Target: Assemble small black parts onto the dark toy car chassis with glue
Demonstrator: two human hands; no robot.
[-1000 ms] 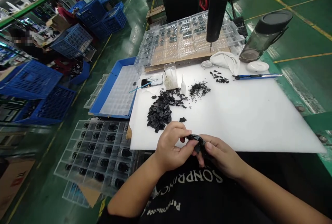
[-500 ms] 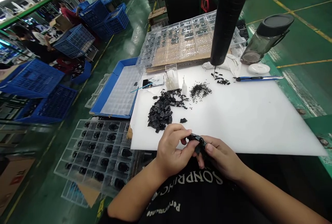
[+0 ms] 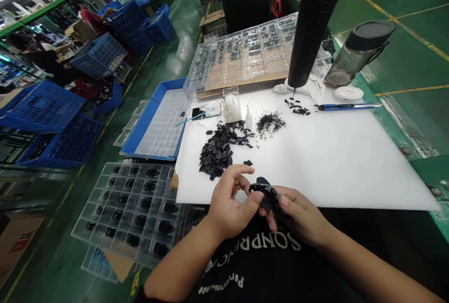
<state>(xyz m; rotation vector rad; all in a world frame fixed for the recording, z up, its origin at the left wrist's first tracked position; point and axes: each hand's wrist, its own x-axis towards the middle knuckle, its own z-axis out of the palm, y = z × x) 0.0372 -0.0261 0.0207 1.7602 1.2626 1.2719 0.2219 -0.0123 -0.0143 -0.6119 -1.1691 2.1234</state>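
Note:
Just past the near edge of the white board, my right hand [image 3: 303,212] grips a glossy black plastic part [image 3: 268,195] with a curved rim and a rounded tab standing up; its exact kind I cannot make out. My left hand [image 3: 233,205] is closed at the part's left side, thumb on its rim and index finger raised off it. Fingers hide much of the part. A single black piece [image 3: 248,162] lies just beyond my left fingertips. Farther off is a heap of flat black pieces [image 3: 215,153], with a scatter of tiny black bits [image 3: 270,123] to its right.
An electric screwdriver [image 3: 308,32] hangs over the white board [image 3: 333,162]. Behind stand a clear compartment tray [image 3: 245,67], a small bottle [image 3: 249,120], a blue knife [image 3: 347,106] and a drinking bottle [image 3: 359,55]. At left are a blue tray [image 3: 131,141] and a tray of black parts [image 3: 101,176].
My left index finger has lifted away from the black part, and more of its upper side, with the rounded tab, now shows. My right hand keeps its hold.

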